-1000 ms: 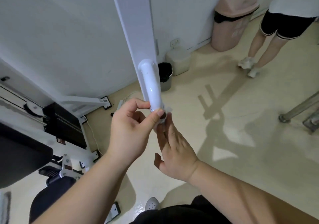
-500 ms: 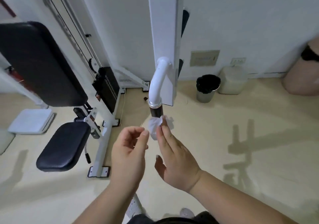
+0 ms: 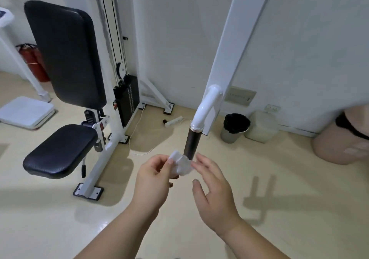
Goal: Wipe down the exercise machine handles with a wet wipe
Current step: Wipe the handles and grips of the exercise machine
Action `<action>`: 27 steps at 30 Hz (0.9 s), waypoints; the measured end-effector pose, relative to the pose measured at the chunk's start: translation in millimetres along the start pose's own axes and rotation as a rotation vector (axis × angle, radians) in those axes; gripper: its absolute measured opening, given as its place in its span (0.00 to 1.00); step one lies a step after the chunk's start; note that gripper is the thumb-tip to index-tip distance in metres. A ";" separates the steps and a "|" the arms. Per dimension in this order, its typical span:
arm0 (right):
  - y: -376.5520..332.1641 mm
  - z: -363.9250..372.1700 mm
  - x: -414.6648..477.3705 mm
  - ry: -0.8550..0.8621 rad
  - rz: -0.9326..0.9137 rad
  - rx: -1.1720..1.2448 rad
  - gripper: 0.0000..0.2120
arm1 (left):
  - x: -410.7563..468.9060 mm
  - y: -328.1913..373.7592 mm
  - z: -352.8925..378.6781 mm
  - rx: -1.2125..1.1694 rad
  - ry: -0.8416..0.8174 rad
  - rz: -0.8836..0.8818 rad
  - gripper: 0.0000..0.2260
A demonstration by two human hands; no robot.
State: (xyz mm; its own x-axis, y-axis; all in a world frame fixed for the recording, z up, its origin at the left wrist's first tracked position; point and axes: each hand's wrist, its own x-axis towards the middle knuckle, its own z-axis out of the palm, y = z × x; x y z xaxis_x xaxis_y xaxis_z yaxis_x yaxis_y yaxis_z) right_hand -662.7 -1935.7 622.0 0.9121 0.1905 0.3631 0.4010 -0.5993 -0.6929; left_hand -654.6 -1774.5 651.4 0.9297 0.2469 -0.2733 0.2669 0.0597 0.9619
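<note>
One wipe has shifted to the left hand below one handle.

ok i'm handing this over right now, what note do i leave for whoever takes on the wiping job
Left hand: pinch grip on the bunched wet wipe.
Right hand: open, holds nothing, fingertips beside the wipe.
The wipe is at the lower end of the black handle, which hangs from the white bar.
Done: wipe in hand and brought to the handle; how much is already wiped does not show.
Left: rub the handle along its whole length, then any other handles.
</note>
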 end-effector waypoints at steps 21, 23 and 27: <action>15.4 -69.0 127.6 -0.106 -0.635 -0.378 0.33 | 4.6 -42.8 61.4 0.214 -0.050 0.603 0.31; 17.3 -69.9 136.2 -0.107 -0.681 -0.352 0.34 | 5.7 -59.7 73.5 0.326 -0.033 0.599 0.35; 9.2 -83.3 163.8 -0.169 -0.787 -0.413 0.32 | 17.2 -59.0 96.0 0.514 0.123 0.523 0.43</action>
State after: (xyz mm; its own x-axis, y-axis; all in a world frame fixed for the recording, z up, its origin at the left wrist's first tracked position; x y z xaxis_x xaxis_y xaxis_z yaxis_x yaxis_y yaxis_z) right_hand -516.7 -1974.7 727.0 0.4007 0.7554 0.5184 0.8813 -0.4725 0.0074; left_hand -629.9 -1866.7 588.9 0.9410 0.2269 0.2512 -0.0900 -0.5478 0.8317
